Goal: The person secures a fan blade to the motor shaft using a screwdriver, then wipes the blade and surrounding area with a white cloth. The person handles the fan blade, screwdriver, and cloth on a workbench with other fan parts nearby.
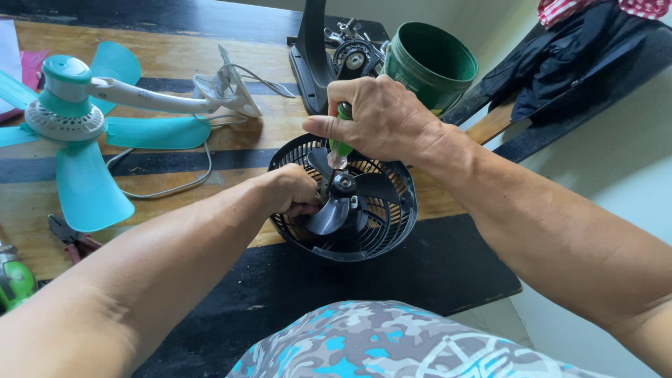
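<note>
1. The right hand (381, 115) has its grip clamped around the green handle of a screwdriver (341, 143), held upright with its tip at the hub of a small black fan (343, 199).
2. The left hand (290, 190) has its grip closed on one dark blade of that fan, holding it against turning.
3. The fan lies face-up in its round black grille at the bench (168, 59) edge, partly on a black mat (420, 269).
4. The step in hand looks like working the hub screw; that calls for steady downward pressure and a firmly held blade.
5. Farther out lie a teal clip fan (77, 119) with its cord, red-handled pliers (70, 238), a green bucket (430, 66) and a black fan stand (315, 49).
</note>
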